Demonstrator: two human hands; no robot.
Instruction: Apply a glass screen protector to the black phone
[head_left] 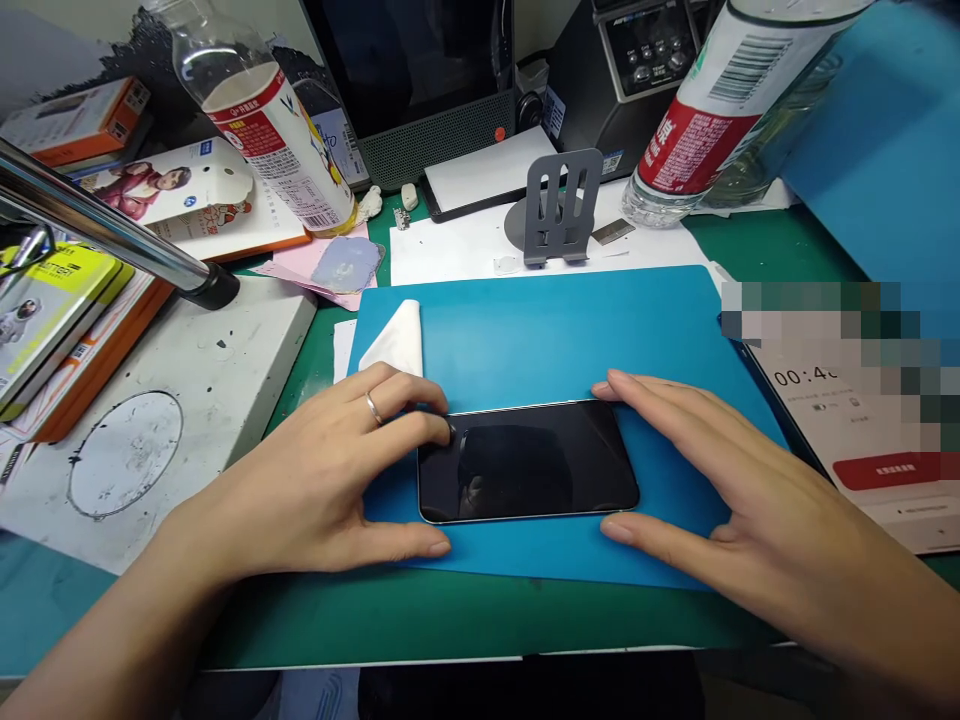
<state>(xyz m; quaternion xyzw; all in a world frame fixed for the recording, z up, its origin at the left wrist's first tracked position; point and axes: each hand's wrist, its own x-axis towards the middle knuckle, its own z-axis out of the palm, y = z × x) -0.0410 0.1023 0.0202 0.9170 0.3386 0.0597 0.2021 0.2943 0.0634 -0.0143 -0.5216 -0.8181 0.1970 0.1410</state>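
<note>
A black smartphone [529, 462] lies face up and dark on a blue work mat [555, 325]. My left hand [330, 490] frames its left end: the forefinger tip presses on the screen's upper left corner, the thumb rests by the lower left corner. A ring sits on one finger. My right hand [720, 490] brackets the right end, a fingertip at the upper right corner and the thumb at the lower right corner. A folded white cloth [396, 340] lies on the mat just behind my left hand.
A grey phone stand [562, 205] stands behind the mat. Two plastic bottles [277, 125] [712, 110] lie tilted at the back. A white microscope base [187, 400] with a metal arm sits left. A second phone [862, 440] showing a timer lies right. Boxes [67, 310] are stacked far left.
</note>
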